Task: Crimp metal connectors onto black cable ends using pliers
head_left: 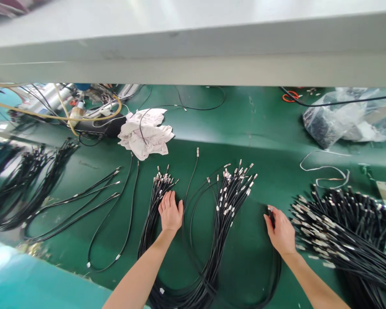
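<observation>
My left hand (170, 212) lies flat, fingers stretched out, on a bundle of thin black cables with silver end plugs (157, 189) on the green table (263, 128). A second fanned bundle of the same cables (230, 193) lies between my hands. My right hand (281, 231) rests at the right edge of that bundle's loop, fingers curled on a black cable end (270, 213). A large heap of like cables (344, 227) lies just right of my right hand.
A crumpled white cloth (146, 133) lies at the back centre. Loose cables (83, 206) and another heap (25, 180) lie on the left. A plastic bag (341, 116) sits at the back right. A grey shelf (193, 47) hangs overhead. Tubes and tools clutter the back left.
</observation>
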{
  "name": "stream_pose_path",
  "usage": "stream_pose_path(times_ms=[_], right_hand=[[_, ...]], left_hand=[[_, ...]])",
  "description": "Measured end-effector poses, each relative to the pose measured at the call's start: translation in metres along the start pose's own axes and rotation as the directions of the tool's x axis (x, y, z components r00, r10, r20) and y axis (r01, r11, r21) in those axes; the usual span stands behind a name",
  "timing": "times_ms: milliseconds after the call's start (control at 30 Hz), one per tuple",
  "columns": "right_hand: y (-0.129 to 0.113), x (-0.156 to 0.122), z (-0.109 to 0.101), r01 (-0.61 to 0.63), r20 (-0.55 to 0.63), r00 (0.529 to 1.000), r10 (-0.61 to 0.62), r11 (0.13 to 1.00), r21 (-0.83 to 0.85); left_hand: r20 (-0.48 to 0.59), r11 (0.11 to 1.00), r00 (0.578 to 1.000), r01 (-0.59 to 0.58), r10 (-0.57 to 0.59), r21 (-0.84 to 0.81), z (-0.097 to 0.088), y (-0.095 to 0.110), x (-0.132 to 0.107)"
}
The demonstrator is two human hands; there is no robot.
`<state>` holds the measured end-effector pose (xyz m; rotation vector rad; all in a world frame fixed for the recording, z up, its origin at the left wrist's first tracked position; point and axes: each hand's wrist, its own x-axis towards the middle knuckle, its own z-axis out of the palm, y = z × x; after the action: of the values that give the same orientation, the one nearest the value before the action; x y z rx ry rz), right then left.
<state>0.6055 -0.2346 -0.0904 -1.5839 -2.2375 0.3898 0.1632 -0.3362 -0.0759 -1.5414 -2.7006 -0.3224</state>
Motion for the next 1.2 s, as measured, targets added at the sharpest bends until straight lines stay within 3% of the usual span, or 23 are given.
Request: stream_pose_path(times_ms=[1200], right_hand=[[-0.005,0.0007,-0.0034,0.012,0.007,1.0,-0.011,1.0,-0.013]], left_hand=[[-0.011,1.0,1.0,-0.005,0.005,-0.001,-0.0076,-0.0014,0.0]])
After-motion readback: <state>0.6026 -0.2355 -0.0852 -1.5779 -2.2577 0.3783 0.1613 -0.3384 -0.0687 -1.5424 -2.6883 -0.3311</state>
